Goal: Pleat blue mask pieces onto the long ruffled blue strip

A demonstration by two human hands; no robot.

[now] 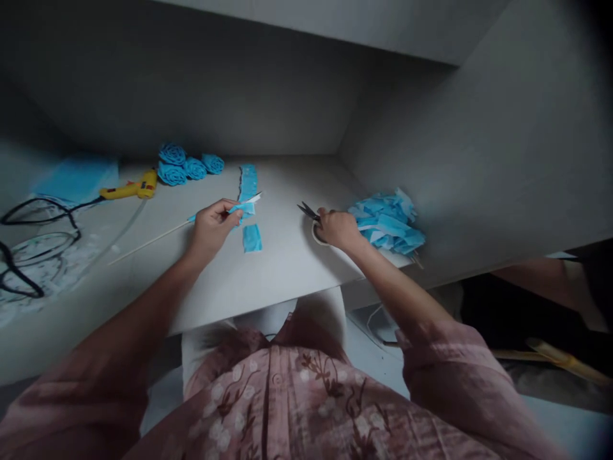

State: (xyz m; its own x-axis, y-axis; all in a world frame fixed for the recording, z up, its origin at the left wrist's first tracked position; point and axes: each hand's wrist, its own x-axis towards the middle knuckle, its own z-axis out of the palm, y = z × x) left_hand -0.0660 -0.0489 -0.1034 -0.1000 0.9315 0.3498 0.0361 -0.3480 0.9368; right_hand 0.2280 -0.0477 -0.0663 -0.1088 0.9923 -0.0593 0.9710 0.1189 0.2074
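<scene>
My left hand point(214, 225) is closed around a thin stick point(148, 244) with blue crepe paper point(245, 208) at its upper end. The stick's bare end slants down to the left. On the right, my right hand point(338, 227) grips a pair of scissors point(310, 214), the dark blades pointing left and a little apart. A blue strip point(248, 181) lies just beyond my left hand, and a short blue piece point(252, 237) lies in front of it. Close beside my right hand is a loose heap of blue paper pieces point(390, 220).
Several blue paper roses point(184, 165) sit at the back left beside a yellow glue gun point(136, 186). Its black cord point(38, 211) loops across the left side near a blue sheet point(79, 177). Grey walls enclose the table point(282, 268). Another person's arm point(541, 278) shows at the right.
</scene>
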